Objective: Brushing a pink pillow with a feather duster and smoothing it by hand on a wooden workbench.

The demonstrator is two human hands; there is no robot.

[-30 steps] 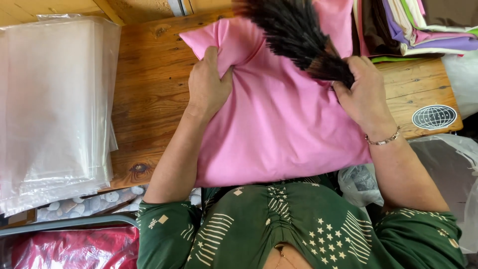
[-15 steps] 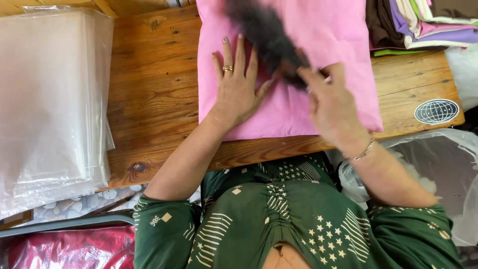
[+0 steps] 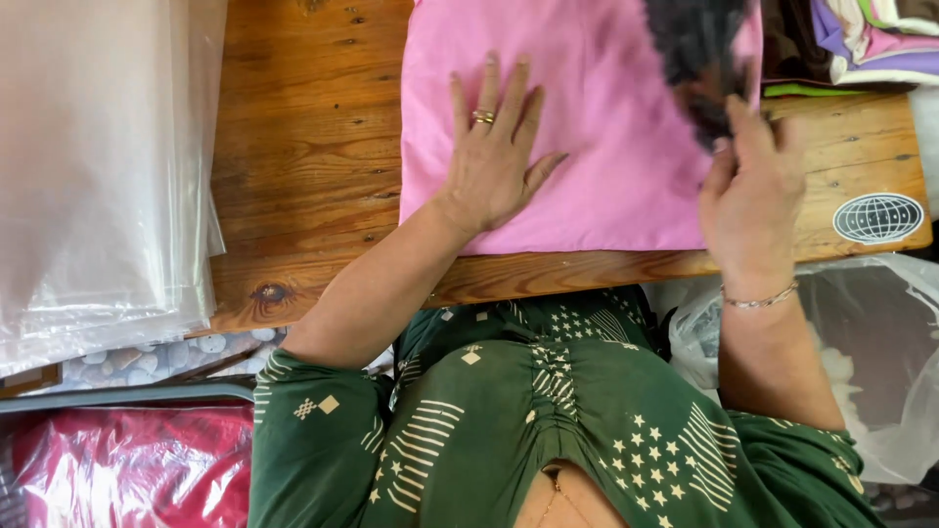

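A folded pink cloth (image 3: 606,127) lies on the wooden table (image 3: 313,147). My left hand (image 3: 494,161) rests flat on its lower left part, fingers spread, a ring on one finger. My right hand (image 3: 753,191) is at the cloth's right edge with its back to the camera and a thin bracelet on the wrist. Its fingers point up and touch the tip of a dark braid of hair (image 3: 699,59) that hangs over the cloth's upper right corner. Whether those fingers grip the braid or the cloth edge is hidden.
A thick stack of clear plastic bags (image 3: 98,176) covers the table's left side. Folded clothes (image 3: 861,39) are piled at the top right, above a round globe sticker (image 3: 877,217). A clear plastic bag (image 3: 880,362) hangs below the table's right end. Red packaged goods (image 3: 127,469) lie at the lower left.
The pink cloth has been laid flat and squared on the table. My left hand has flattened on it. My right hand and the braid have shifted to the cloth's right edge.
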